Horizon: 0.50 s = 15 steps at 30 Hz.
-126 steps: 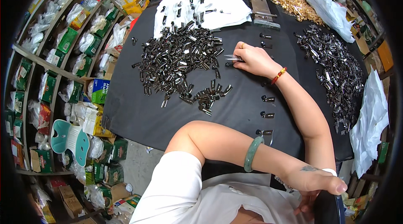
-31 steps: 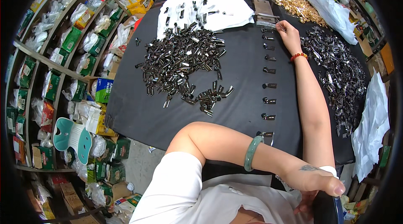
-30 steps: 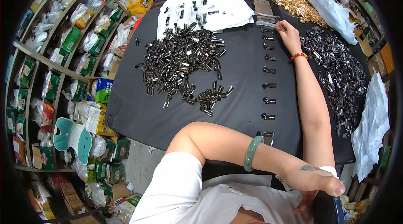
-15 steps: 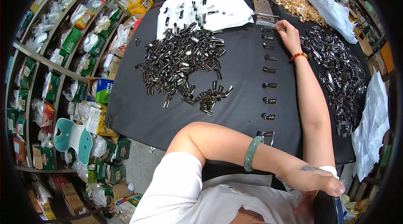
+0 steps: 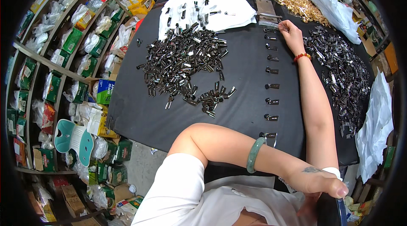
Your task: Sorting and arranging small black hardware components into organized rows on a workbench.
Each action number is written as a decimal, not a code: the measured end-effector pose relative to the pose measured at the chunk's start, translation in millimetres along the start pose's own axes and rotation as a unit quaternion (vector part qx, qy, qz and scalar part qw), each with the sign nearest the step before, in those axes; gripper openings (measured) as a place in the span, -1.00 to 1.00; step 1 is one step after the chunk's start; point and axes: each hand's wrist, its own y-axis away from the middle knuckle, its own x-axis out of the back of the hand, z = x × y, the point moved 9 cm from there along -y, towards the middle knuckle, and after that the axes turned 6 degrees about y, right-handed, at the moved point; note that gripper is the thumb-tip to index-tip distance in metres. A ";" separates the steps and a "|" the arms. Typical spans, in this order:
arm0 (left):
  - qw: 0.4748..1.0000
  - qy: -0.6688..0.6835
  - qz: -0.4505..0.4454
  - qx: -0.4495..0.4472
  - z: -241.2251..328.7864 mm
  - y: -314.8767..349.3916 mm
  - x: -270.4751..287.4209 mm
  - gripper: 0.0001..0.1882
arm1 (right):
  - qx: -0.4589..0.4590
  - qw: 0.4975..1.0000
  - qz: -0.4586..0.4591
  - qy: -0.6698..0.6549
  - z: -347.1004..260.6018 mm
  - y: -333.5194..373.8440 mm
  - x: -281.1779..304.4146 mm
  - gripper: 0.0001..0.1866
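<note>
Since the earliest frame, the right hand has shifted from beside the heap of black pieces to the upper right, where I see its fingertips drawn close together just right of the top of the row of black pieces; what they pinch I can't tell. A metal block stands just above them, a glossy dark pile lies rightward, and at lower right the left hand meets a dark slab, its grip hidden.

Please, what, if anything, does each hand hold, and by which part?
The right hand seems to pinch something thin, too small to identify or tell where it is gripped. The left hand is at a dark, blue-edged object; a grip cannot be confirmed.
</note>
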 end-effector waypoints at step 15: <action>0.999 0.027 0.024 -0.027 0.8 -0.7 2.9 -0.53 | 0.002 1.000 0.007 -0.010 -0.4 0.4 1.7 -0.82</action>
